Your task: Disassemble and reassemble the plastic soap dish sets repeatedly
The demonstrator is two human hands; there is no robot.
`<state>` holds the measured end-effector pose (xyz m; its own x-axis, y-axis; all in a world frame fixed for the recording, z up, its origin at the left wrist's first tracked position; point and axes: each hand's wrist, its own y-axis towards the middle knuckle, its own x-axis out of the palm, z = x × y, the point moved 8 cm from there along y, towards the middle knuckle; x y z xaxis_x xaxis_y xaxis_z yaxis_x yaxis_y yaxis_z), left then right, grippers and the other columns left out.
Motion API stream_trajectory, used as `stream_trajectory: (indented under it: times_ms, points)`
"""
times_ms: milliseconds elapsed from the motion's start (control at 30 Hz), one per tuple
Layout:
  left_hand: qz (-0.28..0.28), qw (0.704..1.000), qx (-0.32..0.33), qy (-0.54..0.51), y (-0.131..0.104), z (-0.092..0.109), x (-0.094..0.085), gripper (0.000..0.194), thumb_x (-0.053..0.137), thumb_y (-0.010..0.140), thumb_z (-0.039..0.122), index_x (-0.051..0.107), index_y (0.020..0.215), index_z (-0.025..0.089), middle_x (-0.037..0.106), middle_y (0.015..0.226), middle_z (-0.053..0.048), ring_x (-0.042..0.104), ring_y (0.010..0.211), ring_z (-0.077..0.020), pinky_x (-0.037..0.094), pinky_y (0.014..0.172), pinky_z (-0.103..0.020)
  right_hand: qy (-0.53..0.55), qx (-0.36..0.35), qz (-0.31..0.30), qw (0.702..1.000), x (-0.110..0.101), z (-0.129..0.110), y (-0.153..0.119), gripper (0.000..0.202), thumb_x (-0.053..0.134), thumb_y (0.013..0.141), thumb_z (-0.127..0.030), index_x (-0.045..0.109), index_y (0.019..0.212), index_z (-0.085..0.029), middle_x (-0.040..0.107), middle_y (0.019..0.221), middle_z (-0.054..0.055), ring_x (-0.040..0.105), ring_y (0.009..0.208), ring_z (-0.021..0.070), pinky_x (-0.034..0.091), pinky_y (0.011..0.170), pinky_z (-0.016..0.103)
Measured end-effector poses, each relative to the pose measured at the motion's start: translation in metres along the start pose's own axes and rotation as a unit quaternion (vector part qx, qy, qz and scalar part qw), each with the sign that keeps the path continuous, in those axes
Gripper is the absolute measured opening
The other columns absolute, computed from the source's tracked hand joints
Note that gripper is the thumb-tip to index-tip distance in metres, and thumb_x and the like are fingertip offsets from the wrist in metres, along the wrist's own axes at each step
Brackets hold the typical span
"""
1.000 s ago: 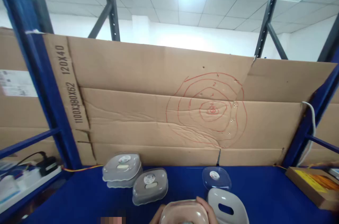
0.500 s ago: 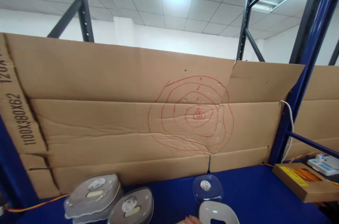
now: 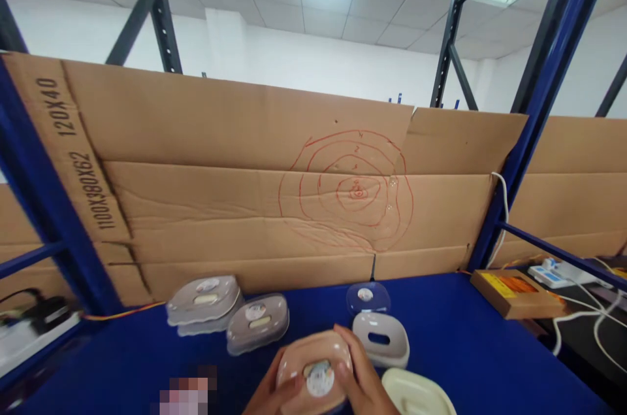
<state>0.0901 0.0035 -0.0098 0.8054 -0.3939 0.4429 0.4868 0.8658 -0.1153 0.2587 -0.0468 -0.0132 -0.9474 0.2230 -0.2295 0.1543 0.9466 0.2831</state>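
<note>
In the head view, a pinkish-beige plastic box (image 3: 294, 363) with a clear lid and a round white sticker is held at the bottom middle. My left hand (image 3: 277, 385) grips its left side, thumb lying on the lid. Around the right side wrap the fingers of my right hand (image 3: 362, 379), its thumb near the sticker. Just beyond my right hand sits a white lid (image 3: 381, 340) with an oval opening. A pale yellow plastic piece (image 3: 416, 395) lies nearer, partly cut off by the frame. Behind the white lid is a clear lid (image 3: 368, 298) with a sticker.
Stacked grey-lidded boxes (image 3: 204, 304) and a single grey box (image 3: 258, 323) stand on the blue shelf (image 3: 441, 310) to the left. Cardboard (image 3: 235, 134) with red rings closes the back. At right are a flat brown carton (image 3: 516, 294) and white cables (image 3: 580, 317). A pixelated patch hides something lower left.
The view has tilted down and moved back, so more of the shelf shows. Both hands and the pinkish-beige box have come into sight; before, only some fingertips showed at the bottom edge.
</note>
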Motion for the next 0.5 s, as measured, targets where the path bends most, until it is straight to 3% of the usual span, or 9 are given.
stream_trajectory:
  times_ms: [67,167,300,500]
  points:
    - [0.010,1.000,-0.001,-0.011,-0.008,-0.002,-0.002,0.072,0.096,0.061,0.057,0.071,0.120,0.024,0.080,0.118,-0.013,0.072,0.119,-0.0416,0.052,0.108,-0.055,0.028,0.032,-0.019,0.999,0.001,-0.001,-0.001,0.062,0.051,0.103,-0.066,0.055,0.153,-0.030,0.053,0.161,0.007,0.047,0.151,0.0268,0.034,0.128,0.042]
    - [-0.013,0.999,0.049,0.020,-0.012,0.002,0.001,0.074,0.097,0.062,0.053,0.068,0.123,0.023,0.078,0.120,-0.013,0.071,0.117,-0.0372,0.053,0.104,-0.047,0.062,0.043,-0.010,0.997,0.000,0.000,0.000,0.059,0.050,0.104,-0.066,0.055,0.150,-0.030,0.059,0.154,0.008,0.054,0.145,0.0266,0.040,0.123,0.040]
    - [-0.044,0.992,0.102,0.059,-0.016,0.007,0.005,0.068,0.092,0.068,0.057,0.066,0.121,0.023,0.077,0.116,-0.010,0.072,0.109,-0.0326,0.054,0.095,-0.041,0.054,0.018,-0.017,0.998,-0.001,0.002,-0.002,0.060,0.049,0.104,-0.063,0.050,0.153,-0.028,0.058,0.155,0.009,0.053,0.145,0.0265,0.041,0.122,0.037]
    - [-0.013,0.986,0.138,0.089,-0.029,0.011,0.003,0.075,0.087,0.070,0.067,0.063,0.126,0.023,0.072,0.120,-0.010,0.069,0.111,-0.0318,0.052,0.097,-0.039,0.011,0.020,-0.029,0.999,-0.004,0.000,-0.008,0.062,0.050,0.105,-0.060,0.046,0.158,-0.029,0.049,0.163,0.007,0.045,0.152,0.0256,0.036,0.126,0.037]
